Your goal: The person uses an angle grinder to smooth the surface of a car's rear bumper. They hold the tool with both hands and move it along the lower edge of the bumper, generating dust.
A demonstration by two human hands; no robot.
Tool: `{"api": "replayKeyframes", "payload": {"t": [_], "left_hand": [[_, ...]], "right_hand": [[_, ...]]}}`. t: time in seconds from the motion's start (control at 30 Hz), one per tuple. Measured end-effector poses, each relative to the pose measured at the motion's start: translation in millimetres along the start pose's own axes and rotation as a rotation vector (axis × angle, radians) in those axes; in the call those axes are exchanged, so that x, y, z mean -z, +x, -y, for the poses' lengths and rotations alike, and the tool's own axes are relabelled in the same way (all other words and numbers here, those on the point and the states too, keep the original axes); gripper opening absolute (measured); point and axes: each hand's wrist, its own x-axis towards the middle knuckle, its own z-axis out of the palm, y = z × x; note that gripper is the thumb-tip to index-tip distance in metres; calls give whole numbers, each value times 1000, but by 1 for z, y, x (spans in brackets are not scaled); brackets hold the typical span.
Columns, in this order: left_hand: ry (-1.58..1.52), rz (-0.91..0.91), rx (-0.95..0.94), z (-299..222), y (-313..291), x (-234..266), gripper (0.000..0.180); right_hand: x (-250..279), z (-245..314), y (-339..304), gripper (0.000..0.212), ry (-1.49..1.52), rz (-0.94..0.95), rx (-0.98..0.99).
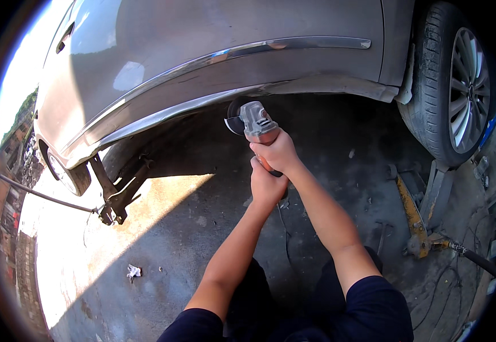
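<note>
Holding the grinder (257,119) near the car (231,74), right hand (278,153) forward, left hand (268,182) behind, both clamped on, presumably for steadiness.

The stained grey floor (185,239) carries a yellow jack (412,214), a dark jack (120,200) and a crumpled white scrap (134,272).

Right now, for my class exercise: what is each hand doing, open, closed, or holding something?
Left hand: closed, holding the grey-and-orange handheld angle grinder, farther from its head.
Right hand: closed, holding the same grinder nearer its head.
</note>
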Motion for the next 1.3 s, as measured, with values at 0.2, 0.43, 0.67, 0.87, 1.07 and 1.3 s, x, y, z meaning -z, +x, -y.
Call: {"api": "replayKeyframes", "payload": {"t": [0.2,0.43,0.67,0.87,1.07,1.3], "left_hand": [[-20,62,-27,-4,1,-8,74],[-29,129,-16,-8,0,-28,71],[-60,81,-32,-10,-2,-29,72],[-19,85,-34,-3,2,-19,70],[-31,127,-32,1,5,-18,70],[-17,144,-9,-2,4,-17,73]], "right_hand": [[12,-16,5,51,23,-65,-11],[39,-29,5,51,0,-116,-31],[35,-15,3,56,-29,-83,9],[25,-13,3,58,-17,-96,-36],[23,-20,0,50,11,-161,4],[25,-9,-3,46,-2,-145,21]]}}
